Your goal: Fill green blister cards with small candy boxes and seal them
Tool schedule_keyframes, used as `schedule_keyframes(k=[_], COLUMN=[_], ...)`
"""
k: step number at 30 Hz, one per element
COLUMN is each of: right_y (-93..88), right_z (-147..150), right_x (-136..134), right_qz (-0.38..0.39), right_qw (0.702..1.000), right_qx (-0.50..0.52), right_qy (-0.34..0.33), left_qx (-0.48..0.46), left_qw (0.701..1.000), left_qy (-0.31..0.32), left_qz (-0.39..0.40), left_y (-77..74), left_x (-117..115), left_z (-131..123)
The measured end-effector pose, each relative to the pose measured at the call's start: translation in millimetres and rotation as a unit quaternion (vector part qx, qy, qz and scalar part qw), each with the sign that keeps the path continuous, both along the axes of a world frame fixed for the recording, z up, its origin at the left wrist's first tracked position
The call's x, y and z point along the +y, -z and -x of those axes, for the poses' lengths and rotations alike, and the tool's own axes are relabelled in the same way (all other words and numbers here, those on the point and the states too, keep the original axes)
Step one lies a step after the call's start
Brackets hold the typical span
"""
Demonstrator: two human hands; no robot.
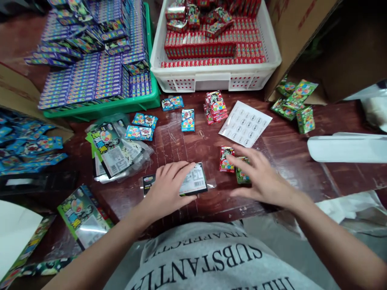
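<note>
My left hand [171, 183] lies over a flat clear-plastic package [195, 182] with a black-edged printed card and barcode, its fingers stretched across the top and the thumb apart. To the right, my right hand [261, 177] is spread, fingertips over a small red packet [226, 160] and a green packet [242, 174]; whether they touch is unclear. Part of the green one is hidden under the fingers. Beyond them lie a white sheet of round stickers [245, 124], a stack of red packets [215, 105], and several blue packets, one standing apart [188, 120].
At the back stand a white basket [211, 76] of red boxes and a green crate [121, 108] of purple boxes. Printed plastic bags [113, 149] lie left. Green packets [294, 100] sit beside a cardboard box [298, 28] on the right. Blue packets [27, 145] heap at far left.
</note>
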State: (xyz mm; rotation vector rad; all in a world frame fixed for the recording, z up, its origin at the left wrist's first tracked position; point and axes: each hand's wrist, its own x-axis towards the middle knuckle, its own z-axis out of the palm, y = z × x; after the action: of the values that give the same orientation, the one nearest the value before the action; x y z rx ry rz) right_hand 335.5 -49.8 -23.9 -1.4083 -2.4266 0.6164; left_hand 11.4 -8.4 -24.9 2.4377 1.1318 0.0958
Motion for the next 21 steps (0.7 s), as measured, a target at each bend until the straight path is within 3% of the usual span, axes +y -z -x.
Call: schedule_keyframes(k=[3, 6, 10, 16, 21], right_y=[3.8, 12.7, 23.3, 39.9, 44.1], right_z=[-31, -42, -28, 2, 8], right_x=[4, 9, 19, 29, 26], right_qz=[0.012, 0.023, 0.005, -0.023, -0.046], right_qw=[0.998, 0.997, 0.997, 0.997, 0.996], right_qx=[-0.056, -0.073, -0.06, -0.033, 0.014], right_qy=[-0.005, -0.003, 0.05, 0.066, 0.079], left_qx=[0.029, 0.028, 0.018, 0.021, 0.02], left_qw=[0.999, 0.999, 0.998, 0.998, 0.998], left_qy=[0.019, 0.039, 0.055, 0.049, 0.043], left_qz=[0.003, 0.011, 0.022, 0.027, 0.031], left_y=[6.0, 5.7, 1.7, 2.5, 1.7], left_x=[5, 9, 11, 9, 8], left_z=[11, 16, 13, 8, 9])
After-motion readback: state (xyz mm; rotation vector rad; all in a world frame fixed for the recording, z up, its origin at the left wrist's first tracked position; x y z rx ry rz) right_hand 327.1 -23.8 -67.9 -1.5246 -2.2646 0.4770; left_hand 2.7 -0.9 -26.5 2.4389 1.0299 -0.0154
